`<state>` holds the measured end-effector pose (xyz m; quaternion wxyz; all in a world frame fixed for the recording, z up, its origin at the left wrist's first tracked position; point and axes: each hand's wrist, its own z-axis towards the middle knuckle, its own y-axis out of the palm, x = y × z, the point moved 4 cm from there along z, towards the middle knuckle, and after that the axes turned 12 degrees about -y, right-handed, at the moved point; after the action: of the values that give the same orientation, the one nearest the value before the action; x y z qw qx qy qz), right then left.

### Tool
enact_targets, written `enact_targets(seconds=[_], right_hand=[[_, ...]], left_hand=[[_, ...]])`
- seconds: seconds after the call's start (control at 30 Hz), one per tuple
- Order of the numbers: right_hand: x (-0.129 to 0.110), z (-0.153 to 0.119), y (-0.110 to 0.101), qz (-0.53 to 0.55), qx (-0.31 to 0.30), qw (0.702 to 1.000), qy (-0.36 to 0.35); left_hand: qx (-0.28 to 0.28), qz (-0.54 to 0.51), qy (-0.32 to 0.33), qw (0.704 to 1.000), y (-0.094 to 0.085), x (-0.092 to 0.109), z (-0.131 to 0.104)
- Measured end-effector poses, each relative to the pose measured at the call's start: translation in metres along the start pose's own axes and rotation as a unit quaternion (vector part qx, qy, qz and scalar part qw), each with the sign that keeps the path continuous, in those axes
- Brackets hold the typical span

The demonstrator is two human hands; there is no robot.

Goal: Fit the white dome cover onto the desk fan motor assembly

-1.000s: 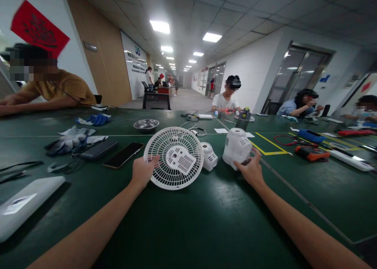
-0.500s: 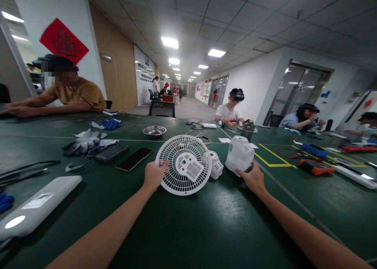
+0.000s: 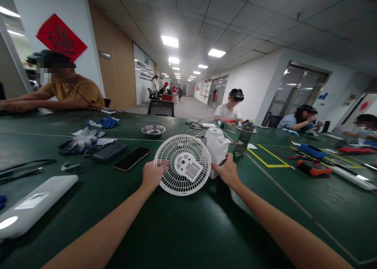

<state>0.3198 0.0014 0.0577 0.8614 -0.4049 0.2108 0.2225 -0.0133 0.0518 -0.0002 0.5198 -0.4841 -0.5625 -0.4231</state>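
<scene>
My left hand grips the left rim of a round white fan grille, thumb on the front. The grille stands tilted above the green table, its slotted centre plate facing me. My right hand is closed around the lower part of a white plastic fan housing with vent slots on top. This housing is upright just behind the grille's right edge, which overlaps part of it. Whether the two touch cannot be made out. The smaller white vented part seen earlier behind the grille is hidden now.
A water bottle stands right of the housing. Leftward lie a phone, a dark box, gloves and a long white device. A metal bowl is behind. An orange meter lies at right. Several people sit around.
My right hand has carried the white housing leftward, from beside the bottle to behind the grille's right edge. It now covers the smaller white part. My left hand and the grille have barely moved.
</scene>
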Motion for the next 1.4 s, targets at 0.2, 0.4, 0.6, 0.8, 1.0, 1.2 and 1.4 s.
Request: enact_targets(seconds=[0.2,0.4,0.6,0.8,1.0,1.2,1.4], right_hand=[[0.012,-0.009,0.003,-0.005,0.017,1.0,-0.014],[0.066,-0.005,-0.053,-0.079,0.073,0.994,0.032],[0.117,-0.003,-0.103,-0.114,0.027,0.991,0.067],[0.115,0.007,-0.113,-0.051,0.0,0.996,0.07],[0.1,0.036,-0.127,-0.101,0.074,0.992,0.028],[0.105,0.04,-0.125,-0.07,0.09,0.993,0.026],[0.112,0.043,-0.122,-0.031,0.07,0.997,0.03]], left_hand=[[0.004,0.015,0.011,1.0,-0.002,-0.001,0.001],[-0.004,0.021,0.019,1.0,-0.002,0.004,-0.004],[-0.009,0.038,0.004,0.999,-0.003,0.005,-0.006],[-0.014,0.038,0.013,0.999,-0.003,0.005,-0.006],[-0.007,0.025,0.026,0.999,-0.003,0.006,-0.005],[-0.011,0.011,0.026,1.0,-0.003,0.007,-0.006],[-0.015,0.009,0.022,1.0,-0.002,0.007,-0.006]])
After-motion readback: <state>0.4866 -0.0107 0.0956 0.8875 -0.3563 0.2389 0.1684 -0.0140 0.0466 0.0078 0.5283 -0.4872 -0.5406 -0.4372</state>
